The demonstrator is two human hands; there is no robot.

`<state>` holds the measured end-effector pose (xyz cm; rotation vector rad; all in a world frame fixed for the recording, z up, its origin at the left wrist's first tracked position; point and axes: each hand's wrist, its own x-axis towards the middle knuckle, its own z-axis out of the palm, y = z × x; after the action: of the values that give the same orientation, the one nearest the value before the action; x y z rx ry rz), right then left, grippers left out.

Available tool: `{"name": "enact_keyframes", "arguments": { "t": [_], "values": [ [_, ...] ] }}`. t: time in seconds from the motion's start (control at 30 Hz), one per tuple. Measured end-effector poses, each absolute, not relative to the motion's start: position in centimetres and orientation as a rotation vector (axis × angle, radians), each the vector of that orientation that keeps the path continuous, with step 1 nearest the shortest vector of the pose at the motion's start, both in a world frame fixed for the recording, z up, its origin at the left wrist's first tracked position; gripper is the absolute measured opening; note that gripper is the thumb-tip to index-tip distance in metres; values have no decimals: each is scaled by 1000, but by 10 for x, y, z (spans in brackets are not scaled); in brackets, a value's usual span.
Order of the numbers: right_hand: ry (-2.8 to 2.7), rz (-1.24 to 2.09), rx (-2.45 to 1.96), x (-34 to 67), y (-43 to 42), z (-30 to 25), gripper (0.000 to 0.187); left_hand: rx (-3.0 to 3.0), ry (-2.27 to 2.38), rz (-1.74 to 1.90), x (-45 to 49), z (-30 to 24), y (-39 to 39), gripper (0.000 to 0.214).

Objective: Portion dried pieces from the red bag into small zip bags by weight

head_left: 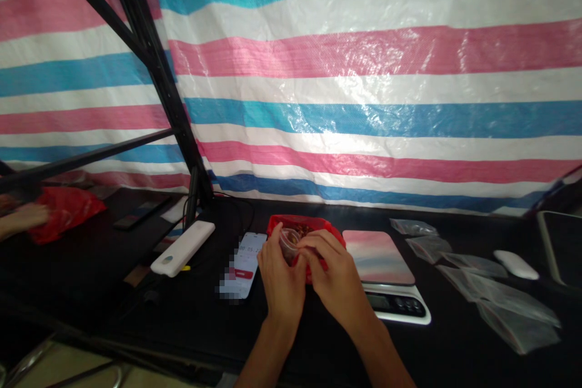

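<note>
clear plastic: pinching a small, round-mouthed see-through bag (289,240) between fingers of left hand (282,279) and right hand (334,270); likely light, limp, slippery, best gripped by rim.

The slim forearms (268,348), left hand (282,279) and right hand (335,273) are bare.

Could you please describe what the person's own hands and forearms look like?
The left hand and right hand are bare, with no gloves and no rings visible. Both forearms are bare as far as they show, without sleeve, watch or bracelet.
</note>
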<state>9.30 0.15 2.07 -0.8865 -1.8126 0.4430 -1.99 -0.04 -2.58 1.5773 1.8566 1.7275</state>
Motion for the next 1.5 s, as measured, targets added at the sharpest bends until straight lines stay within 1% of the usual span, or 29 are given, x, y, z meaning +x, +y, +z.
{"name": "enact_keyframes", "arguments": {
  "t": [0.1, 0.23, 0.3, 0.4, 0.47, 0.53, 0.7, 0.73, 0.87, 1.0, 1.23, 1.5],
  "values": [
    [-1774, 363, -884, 101, 3, 22, 24, 1697, 1830, 1653, -15, -22, -2, 61],
    [-1693, 350, -934, 111, 2, 28, 24, 1797, 1766, 1635, -10, -24, -3, 64],
    [-1636, 337, -951, 117, 0, 33, 23, 1855, 1760, 1651, -7, -26, -3, 71],
    [-1564, 296, -963, 132, 0, 42, 17, 1983, 1700, 1678, -3, -30, -4, 90],
    [-1517, 343, -961, 150, 0, 48, 12, 2060, 1632, 1681, -2, -31, -5, 97],
    [-1448, 423, -960, 172, 1, 51, 11, 2118, 1579, 1667, -2, -30, -7, 90],
    [-1307, 459, -1231, 223, 13, 35, 24, 2212, 1509, 1604, -7, -27, -11, 64],
    [-1331, 438, -1282, 230, 17, 27, 26, 2219, 1507, 1595, -8, -26, -12, 61],
    [-1539, 175, -1371, 242, 30, -2, 25, 2238, 1485, 1568, -9, -24, -13, 49],
    [-1597, 63, -1436, 242, 35, -15, 28, 2220, 1496, 1506, -9, -21, -13, 43],
    [-1512, -27, -1375, 258, 30, -8, 31, 2220, 1394, 1376, -8, -17, -12, 35],
    [-1492, 79, -1367, 262, 23, -6, 33, 2360, 1325, 1258, -4, -19, -10, 33]
  ]
}}
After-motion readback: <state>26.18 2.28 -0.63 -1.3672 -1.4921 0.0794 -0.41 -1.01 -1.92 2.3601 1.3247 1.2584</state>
